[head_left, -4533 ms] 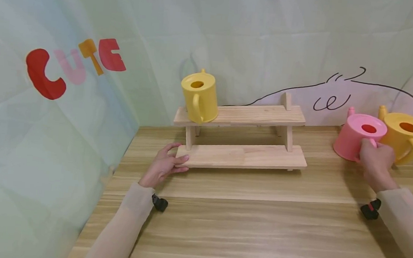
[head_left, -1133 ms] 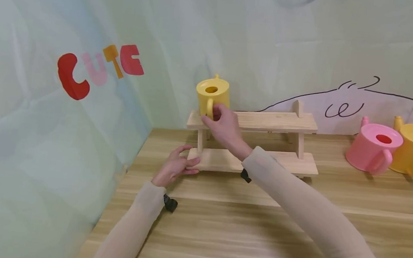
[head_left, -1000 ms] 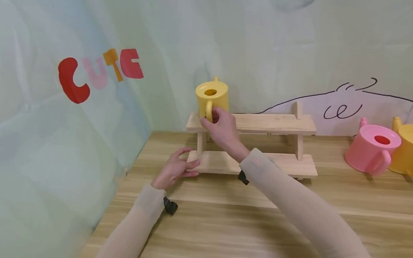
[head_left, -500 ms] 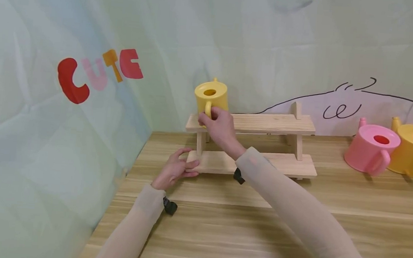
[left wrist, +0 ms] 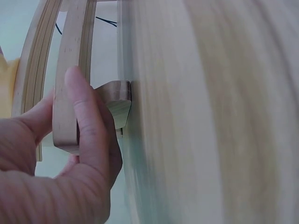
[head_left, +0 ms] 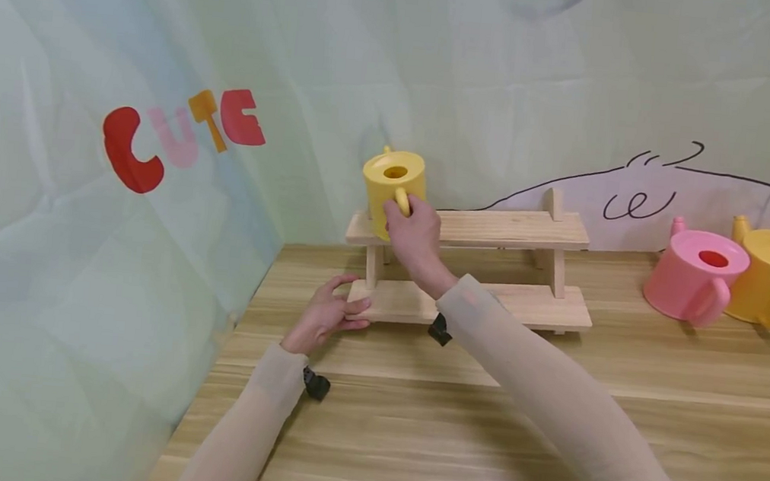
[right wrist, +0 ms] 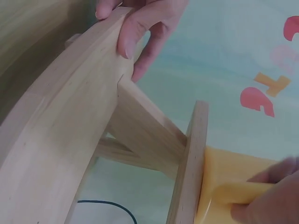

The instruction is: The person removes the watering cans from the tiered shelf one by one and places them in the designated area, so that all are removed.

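Observation:
A small yellow watering can (head_left: 382, 194) stands upright at the left end of the upper board of a two-tier wooden shelf (head_left: 510, 227). My right hand (head_left: 416, 235) grips its handle, fingers curled round it, as the right wrist view also shows with the handle (right wrist: 243, 191). The can's spout points to the back wall, slightly left. Lower down, my left hand (head_left: 325, 315) pinches the left end of the lower board, thumb on top and fingers beneath. In the left wrist view the board's end (left wrist: 67, 126) sits between thumb and fingers.
To the right of the shelf, a pink watering can (head_left: 687, 278) and a larger yellow-orange watering can (head_left: 760, 277) stand side by side on the wood-grain table (head_left: 478, 432). A printed cloth backdrop (head_left: 508, 91) hangs close behind the shelf and along the left.
The right hand left the pink can and took the yellow can's handle. Over the last half second the handle swung rightward and the spout leftward. The left hand stays on the board.

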The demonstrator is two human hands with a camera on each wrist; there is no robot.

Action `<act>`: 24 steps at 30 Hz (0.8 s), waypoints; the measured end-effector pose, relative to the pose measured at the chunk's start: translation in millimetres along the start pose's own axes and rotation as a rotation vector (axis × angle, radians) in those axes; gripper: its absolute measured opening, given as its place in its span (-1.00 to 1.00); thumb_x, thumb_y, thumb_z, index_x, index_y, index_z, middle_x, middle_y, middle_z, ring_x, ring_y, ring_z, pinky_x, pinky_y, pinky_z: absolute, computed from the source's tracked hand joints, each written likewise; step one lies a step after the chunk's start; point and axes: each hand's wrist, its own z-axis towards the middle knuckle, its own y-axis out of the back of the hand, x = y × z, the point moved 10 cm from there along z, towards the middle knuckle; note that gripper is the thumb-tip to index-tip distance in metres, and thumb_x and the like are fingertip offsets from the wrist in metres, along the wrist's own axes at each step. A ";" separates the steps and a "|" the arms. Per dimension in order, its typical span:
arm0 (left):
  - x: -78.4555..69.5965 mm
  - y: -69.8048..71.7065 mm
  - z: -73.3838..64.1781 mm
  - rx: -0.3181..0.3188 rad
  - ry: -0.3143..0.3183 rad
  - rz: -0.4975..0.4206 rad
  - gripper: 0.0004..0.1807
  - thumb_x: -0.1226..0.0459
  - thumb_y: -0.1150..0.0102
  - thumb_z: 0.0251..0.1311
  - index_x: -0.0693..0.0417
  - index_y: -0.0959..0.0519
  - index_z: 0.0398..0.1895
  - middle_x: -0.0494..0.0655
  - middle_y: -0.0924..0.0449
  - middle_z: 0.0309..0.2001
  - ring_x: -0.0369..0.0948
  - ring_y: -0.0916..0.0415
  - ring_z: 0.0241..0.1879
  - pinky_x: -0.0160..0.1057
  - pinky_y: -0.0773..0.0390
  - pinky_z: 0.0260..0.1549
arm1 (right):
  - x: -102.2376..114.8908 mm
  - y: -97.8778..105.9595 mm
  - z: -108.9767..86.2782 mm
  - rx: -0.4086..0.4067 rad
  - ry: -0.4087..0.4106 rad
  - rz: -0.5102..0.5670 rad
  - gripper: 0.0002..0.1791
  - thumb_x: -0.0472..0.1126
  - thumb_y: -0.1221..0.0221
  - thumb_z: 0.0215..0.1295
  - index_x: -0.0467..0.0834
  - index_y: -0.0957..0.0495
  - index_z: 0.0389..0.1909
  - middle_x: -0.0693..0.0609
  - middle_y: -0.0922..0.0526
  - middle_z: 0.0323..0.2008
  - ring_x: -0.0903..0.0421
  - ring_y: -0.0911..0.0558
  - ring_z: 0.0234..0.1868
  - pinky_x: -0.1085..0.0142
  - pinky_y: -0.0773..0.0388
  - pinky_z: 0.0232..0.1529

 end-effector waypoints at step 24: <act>0.7 0.3 0.3 0.009 0.003 0.012 -0.21 0.47 -0.21 0.54 0.09 -0.14 0.73 0.06 -0.49 -0.05 -0.26 -0.78 -0.39 -0.36 -0.89 -0.28 | 8.3 47.3 0.6 -0.089 0.070 -0.053 -0.65 -0.12 0.00 0.53 -0.01 -0.31 -0.54 0.04 -0.48 -0.53 0.11 -0.51 -0.49 0.38 -0.36 -0.57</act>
